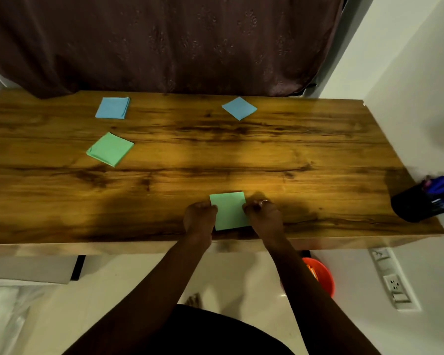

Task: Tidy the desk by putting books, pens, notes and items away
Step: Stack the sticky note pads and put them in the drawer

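Note:
A green note pad (229,210) lies near the front edge of the wooden desk (241,155). My left hand (200,218) pinches its left side and my right hand (264,211), which wears a ring, pinches its right side. Another green pad (110,149) lies at the left of the desk. Two blue pads sit toward the back, one at the back left (113,108) and one at the back centre (239,108).
A black pen holder (415,203) full of pens stands at the desk's right front corner, by the white wall. A dark curtain (164,42) hangs behind the desk. An orange bucket (321,275) sits on the floor below. A socket strip (392,280) is on the wall.

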